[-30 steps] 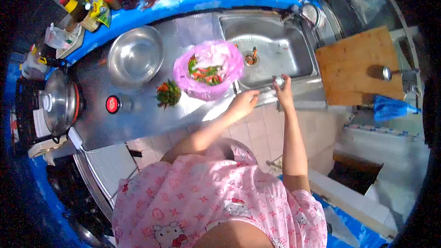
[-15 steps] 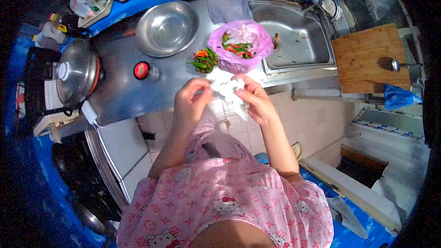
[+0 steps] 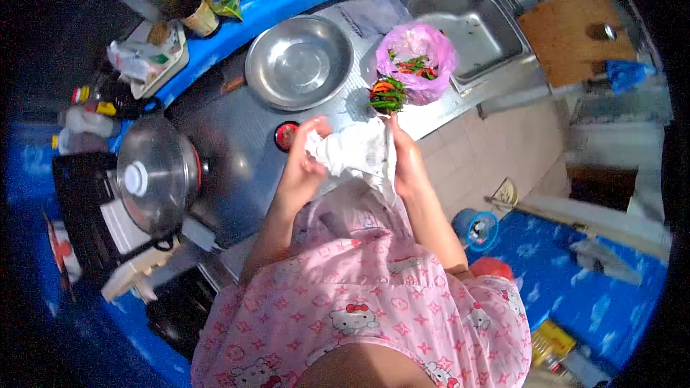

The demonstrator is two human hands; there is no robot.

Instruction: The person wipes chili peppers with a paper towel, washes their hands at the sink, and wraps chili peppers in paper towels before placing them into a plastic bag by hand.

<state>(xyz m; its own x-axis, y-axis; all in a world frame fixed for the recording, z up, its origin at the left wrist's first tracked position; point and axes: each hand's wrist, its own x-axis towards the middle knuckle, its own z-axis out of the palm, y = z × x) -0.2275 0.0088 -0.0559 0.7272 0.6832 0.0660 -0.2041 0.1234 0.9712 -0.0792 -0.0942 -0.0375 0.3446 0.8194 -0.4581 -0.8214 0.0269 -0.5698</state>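
In front of my body a thin white cloth [image 3: 356, 149] with grey smudges is spread between my two hands; it may be a paper towel. My left hand [image 3: 300, 165] has its curved fingers at the cloth's left edge. On the other side, my right hand [image 3: 407, 162] pinches the right edge, thumb up. A bunch of green and red chili peppers [image 3: 387, 95] is just beyond my right hand. Behind it sits a pink plastic bag [image 3: 440, 54] with more chilies inside. A red-lidded jar [image 3: 286, 134] stands beyond my left fingers.
A wide steel basin [image 3: 262, 65] is on the metal counter [image 3: 223, 129]. The sink [image 3: 471, 36] and a wooden cutting board [image 3: 564, 29] are at the right. A glass-lidded pan [image 3: 162, 190] stands at the left. Bottles [image 3: 187, 7] line the back shelf.
The white cloth has gone from crumpled to spread out between my hands. My view has turned, so the counter things appear shifted and tilted.
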